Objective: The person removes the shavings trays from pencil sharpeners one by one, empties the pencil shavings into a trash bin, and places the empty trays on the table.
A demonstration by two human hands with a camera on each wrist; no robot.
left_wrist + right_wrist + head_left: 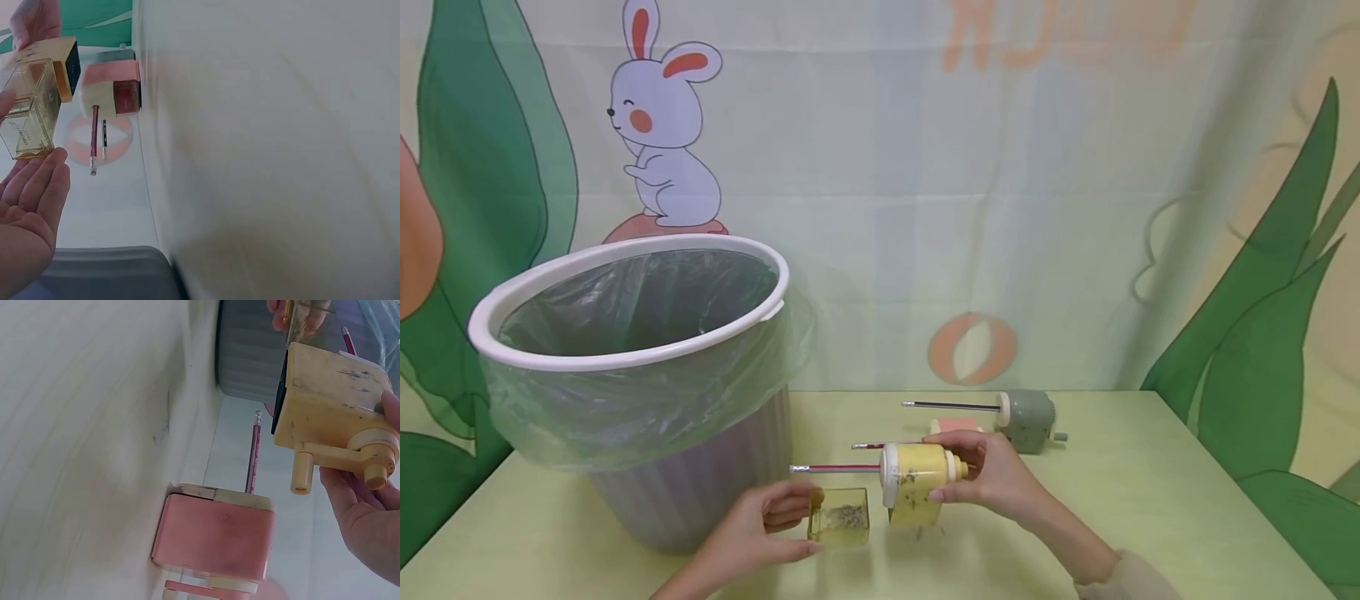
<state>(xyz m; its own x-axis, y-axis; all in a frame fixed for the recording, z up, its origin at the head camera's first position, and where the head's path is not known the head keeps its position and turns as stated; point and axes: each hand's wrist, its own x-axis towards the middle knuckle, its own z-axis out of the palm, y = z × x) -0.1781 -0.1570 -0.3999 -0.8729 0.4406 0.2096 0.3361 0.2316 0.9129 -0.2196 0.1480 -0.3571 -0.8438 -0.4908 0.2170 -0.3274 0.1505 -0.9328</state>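
1. Yellow sharpener (913,492): lifted off the bench (1150,475), over its middle, nearer than the other sharpeners to the back edge.
2. Orientation: upright, dark base down toward the bench. Long axis, along its pencil (842,469), runs level, left to right; pencil end points at the bench's left edge, crank (331,457) at the right edge.
3. Right hand (1000,479): pinches the yellow sharpener at its crank end, thumb on the near side.
4. Left hand (758,527): pinches the clear yellow drawer (850,537) by its left end, thumb near, fingers far. Drawer is out, just beside the sharpener, shavings (848,515) inside. Can't tell its exact tilt.
5. Pink sharpener (219,537) and grey-green sharpener (1028,417) stand toward the back edge; pencils point left too.
6. Bin (700,508), bagged, stands at the bench's left part.
7. Hidden: pink one mostly behind the right hand and yellow sharpener in the head view; its crank cut off in the right wrist view. Right fingertips behind the yellow body. Drawer lettering unreadable. Bin's bottom out of sight. Bench's front edge cut off.
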